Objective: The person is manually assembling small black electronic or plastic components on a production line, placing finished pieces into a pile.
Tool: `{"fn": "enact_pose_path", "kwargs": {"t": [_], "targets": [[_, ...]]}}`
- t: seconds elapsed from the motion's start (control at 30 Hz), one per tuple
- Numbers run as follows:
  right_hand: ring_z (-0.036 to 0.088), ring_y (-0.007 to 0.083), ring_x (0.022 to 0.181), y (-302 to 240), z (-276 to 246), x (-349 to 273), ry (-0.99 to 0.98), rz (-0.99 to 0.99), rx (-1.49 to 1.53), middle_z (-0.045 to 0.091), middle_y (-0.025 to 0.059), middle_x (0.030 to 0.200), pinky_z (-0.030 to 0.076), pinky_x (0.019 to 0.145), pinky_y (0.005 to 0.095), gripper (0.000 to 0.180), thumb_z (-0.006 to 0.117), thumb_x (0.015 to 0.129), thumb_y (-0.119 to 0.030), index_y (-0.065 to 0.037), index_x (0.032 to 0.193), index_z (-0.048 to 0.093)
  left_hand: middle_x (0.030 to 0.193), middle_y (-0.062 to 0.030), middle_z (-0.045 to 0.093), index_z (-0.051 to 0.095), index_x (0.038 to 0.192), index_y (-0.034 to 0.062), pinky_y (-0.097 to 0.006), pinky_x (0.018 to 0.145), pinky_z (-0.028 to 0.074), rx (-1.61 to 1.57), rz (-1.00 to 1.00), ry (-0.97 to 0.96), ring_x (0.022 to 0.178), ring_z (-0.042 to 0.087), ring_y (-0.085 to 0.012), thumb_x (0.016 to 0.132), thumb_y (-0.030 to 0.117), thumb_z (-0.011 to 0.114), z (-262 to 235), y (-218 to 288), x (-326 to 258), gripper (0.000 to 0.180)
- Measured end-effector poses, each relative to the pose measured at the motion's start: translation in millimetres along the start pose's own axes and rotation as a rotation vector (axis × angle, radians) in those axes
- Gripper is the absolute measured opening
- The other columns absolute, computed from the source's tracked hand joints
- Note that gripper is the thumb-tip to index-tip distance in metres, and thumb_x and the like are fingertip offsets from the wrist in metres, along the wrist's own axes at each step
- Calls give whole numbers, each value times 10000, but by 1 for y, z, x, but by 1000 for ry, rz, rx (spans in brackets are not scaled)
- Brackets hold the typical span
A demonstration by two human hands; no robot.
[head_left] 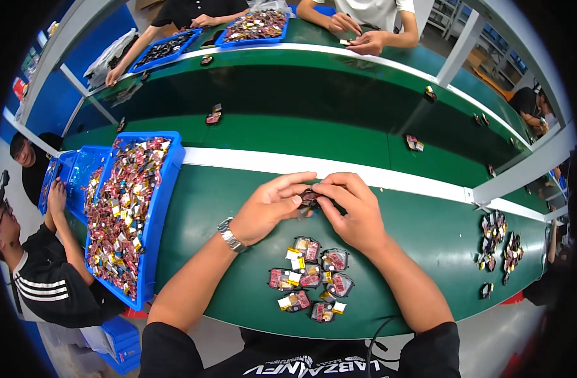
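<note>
Between my two hands is a small black plastic housing, partly covered by the fingers; a blurred bit shows just beneath it. My left hand, with a metal watch on the wrist, grips its left side between thumb and fingers. From the right, the fingertips of my right hand pinch the same piece. Nearer to me on the green table lies a loose cluster of several black housings with red circuit boards and small silver-and-yellow battery packs.
A blue tray heaped with red boards and battery packs stands at my left. Beyond the white rail, a green conveyor belt carries scattered units. More housings lie at the far right. A black cable hangs at the near edge. Co-workers sit left and opposite.
</note>
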State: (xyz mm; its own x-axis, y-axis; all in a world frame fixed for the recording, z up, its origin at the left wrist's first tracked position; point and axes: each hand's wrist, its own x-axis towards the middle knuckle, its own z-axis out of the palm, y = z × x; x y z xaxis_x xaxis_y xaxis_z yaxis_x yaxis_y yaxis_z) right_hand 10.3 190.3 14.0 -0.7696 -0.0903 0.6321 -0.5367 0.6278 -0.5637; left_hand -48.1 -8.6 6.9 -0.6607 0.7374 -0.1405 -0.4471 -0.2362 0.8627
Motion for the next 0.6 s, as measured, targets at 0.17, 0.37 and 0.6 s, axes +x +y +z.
{"fn": "enact_pose_path", "kwargs": {"t": [0.17, 0.37, 0.6], "targets": [[634, 225, 869, 8, 2, -2, -8, -59, -16, 638, 54, 987, 557, 697, 324, 272, 715, 750, 50, -64, 997, 708, 1320, -87, 596, 472, 1408, 24, -290, 918, 523, 245, 17, 27, 1116, 598, -122, 975, 41, 519, 4, 0, 0, 436], [621, 215, 848, -3, 1, 4, -55, -136, -191, 637, 38, 1004, 542, 688, 325, 245, 730, 740, -10, -68, 976, 706, 1307, -92, 586, 485, 1345, 34, -289, 921, 533, 109, 40, 77, 1118, 598, -129, 980, 31, 514, -2, -7, 0, 366], [597, 247, 934, -4, 1, 5, -134, -120, -155, 612, 59, 1071, 521, 785, 358, 237, 727, 733, -30, -54, 962, 671, 1292, -85, 585, 467, 1292, 42, -289, 926, 536, 107, 79, 89, 1135, 588, -128, 965, -14, 516, 5, -11, -1, 336]]}}
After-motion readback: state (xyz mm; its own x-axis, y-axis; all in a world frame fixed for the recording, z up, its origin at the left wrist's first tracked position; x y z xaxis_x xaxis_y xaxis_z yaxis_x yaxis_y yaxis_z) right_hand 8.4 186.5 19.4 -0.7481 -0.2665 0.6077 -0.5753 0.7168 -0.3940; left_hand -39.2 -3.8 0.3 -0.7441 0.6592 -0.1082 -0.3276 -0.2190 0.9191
